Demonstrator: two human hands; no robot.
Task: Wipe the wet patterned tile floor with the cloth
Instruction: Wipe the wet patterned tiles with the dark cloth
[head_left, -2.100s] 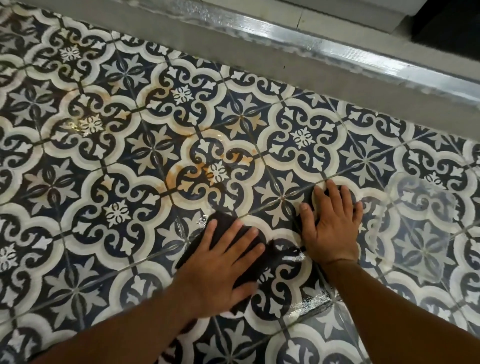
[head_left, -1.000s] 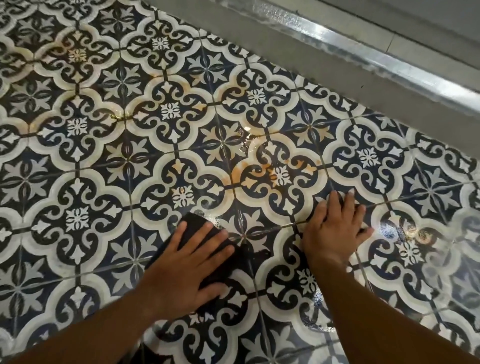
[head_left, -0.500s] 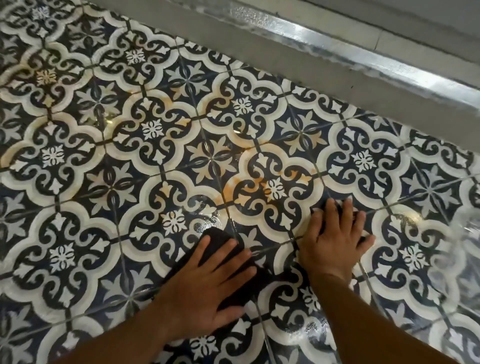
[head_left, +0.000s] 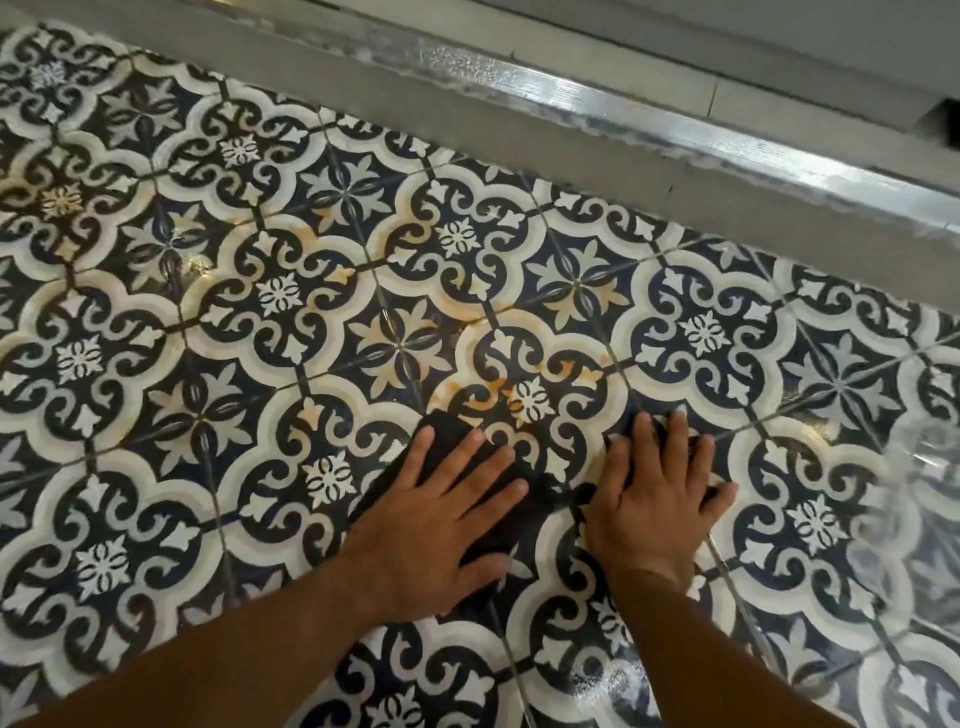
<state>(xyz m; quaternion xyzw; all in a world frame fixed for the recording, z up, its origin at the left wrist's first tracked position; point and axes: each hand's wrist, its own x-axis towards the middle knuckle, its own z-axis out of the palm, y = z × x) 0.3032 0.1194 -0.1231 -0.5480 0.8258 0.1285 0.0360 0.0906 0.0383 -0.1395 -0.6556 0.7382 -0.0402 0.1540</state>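
A person's two bare forearms reached down to a patterned tile floor (head_left: 197, 405), seen from above. The tiles carried dark blue and cream scrollwork with small white flowers at their centres.

The left hand (head_left: 441, 514) lay palm down on a dark cloth (head_left: 449, 426). Its fingers were straight and fanned slightly apart, and its thumb stuck out to the side. It pressed the cloth flat and pinched nothing.

The right hand (head_left: 654, 499) lay just beside it, also palm down, with straight fingers held close together. A dark edge of the cloth peeked out beyond its fingertips, so the cloth seemed to run under both hands. The cloth sat on the floor slightly right of centre, with its far corner touching a tile marked by orange-brown stains (head_left: 483, 392) (similar rusty marks showed on several tiles to the left).

Water shone on the tiles (head_left: 613, 675) near the right forearm. At the right edge there was a blurred, glassy patch (head_left: 924, 467), and I could not tell what it was.

Beyond the tiles ran a grey strip (head_left: 415, 104), and then a shiny metal rail (head_left: 623, 111) crossing the top on a diagonal.
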